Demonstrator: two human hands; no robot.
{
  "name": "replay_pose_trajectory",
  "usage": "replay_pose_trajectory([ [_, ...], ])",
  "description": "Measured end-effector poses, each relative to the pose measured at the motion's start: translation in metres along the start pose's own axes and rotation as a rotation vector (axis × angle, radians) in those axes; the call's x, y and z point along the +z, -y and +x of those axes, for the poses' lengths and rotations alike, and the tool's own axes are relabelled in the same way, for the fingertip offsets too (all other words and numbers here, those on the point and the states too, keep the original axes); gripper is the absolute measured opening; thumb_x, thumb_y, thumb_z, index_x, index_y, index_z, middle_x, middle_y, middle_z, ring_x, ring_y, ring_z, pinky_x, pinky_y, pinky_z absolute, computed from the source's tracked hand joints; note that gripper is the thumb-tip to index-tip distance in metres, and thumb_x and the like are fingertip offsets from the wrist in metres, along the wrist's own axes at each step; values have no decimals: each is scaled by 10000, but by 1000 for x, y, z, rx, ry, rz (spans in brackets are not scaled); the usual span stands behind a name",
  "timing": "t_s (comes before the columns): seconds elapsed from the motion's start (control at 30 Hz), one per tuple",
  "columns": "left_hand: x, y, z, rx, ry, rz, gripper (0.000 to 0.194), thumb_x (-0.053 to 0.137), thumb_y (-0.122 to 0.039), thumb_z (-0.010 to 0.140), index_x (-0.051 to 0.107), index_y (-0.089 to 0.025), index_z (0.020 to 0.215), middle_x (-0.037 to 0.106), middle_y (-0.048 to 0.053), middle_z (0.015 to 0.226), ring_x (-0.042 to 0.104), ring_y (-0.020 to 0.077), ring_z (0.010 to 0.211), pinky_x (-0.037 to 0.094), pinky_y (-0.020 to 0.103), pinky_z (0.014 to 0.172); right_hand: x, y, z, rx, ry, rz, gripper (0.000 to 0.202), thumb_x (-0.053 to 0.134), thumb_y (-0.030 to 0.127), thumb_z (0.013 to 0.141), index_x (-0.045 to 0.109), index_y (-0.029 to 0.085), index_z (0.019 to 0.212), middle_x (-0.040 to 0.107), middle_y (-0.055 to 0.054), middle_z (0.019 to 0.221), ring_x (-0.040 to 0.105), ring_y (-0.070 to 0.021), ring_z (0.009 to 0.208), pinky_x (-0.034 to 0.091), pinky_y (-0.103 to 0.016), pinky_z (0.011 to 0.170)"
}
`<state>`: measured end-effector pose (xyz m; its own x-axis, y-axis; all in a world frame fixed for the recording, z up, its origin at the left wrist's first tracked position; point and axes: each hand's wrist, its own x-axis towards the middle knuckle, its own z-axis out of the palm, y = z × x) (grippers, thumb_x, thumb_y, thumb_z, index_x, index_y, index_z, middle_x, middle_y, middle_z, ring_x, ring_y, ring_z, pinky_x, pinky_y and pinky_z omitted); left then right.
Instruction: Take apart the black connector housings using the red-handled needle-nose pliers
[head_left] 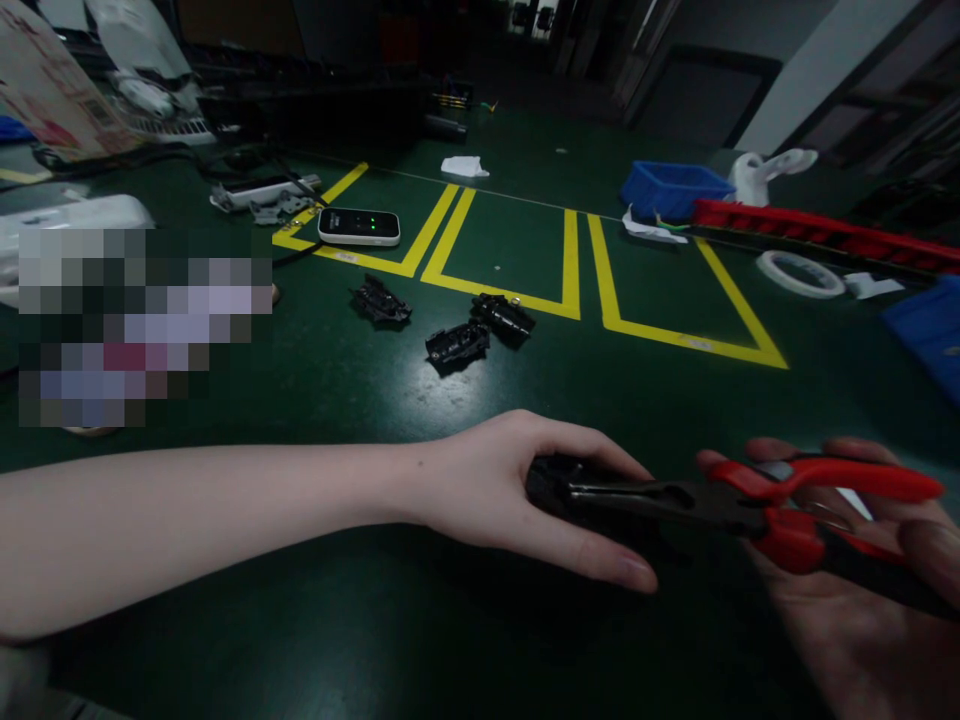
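Where the left hand (484,480) lies palm-down over the green work surface (285,620), one black part (551,482), held between thumb and fingers, its farther end lost in shadow. Item: red-handled pliers (799,540), gripped in the right hand (862,620), handles spread across palm and fingers. Orientation: pliers lengthwise from right to left, nose toward the left hand and over the black part, roughly in line with its visible length; whether metal touches part, cannot be told. Nearer to the part: the left hand, around it; the right hand sits beyond, at the handles. Also listed, ahead of the left hand: three loose black pieces (457,345), two close together, one apart to the left; behind them, yellow tape outlines (572,260) and a small device (360,227) showing green lights.
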<state>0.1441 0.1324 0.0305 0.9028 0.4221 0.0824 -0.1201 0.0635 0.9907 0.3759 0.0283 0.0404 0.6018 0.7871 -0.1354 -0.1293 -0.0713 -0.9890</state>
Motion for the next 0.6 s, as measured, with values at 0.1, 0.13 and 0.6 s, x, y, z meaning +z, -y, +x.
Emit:
replay_pose_trajectory([
  [0.1,1,1,1,-12,-2,-2,478,830,-301,769,662,-136,1185,698,47,1054,659,155,938,524,238,828,-3,-4,3,14,-6,15,439,808,496,673,735,324,1070,719,-18,1201,694,-304,1101,663,-330,792],
  [0.13,1,0,1,-26,-4,6,458,836,-303,760,671,-137,1153,697,35,1016,654,144,902,520,225,797,-3,-5,4,18,7,20,452,809,494,674,734,317,1082,720,-28,1199,694,-311,1102,661,-342,802],
  [0.6,2,-4,-3,-59,-9,-6,320,856,-262,727,679,-130,959,646,-19,802,601,89,687,463,172,608,-2,0,2,56,17,11,495,849,470,604,744,318,1063,716,-9,1210,695,-308,1094,650,-336,821],
])
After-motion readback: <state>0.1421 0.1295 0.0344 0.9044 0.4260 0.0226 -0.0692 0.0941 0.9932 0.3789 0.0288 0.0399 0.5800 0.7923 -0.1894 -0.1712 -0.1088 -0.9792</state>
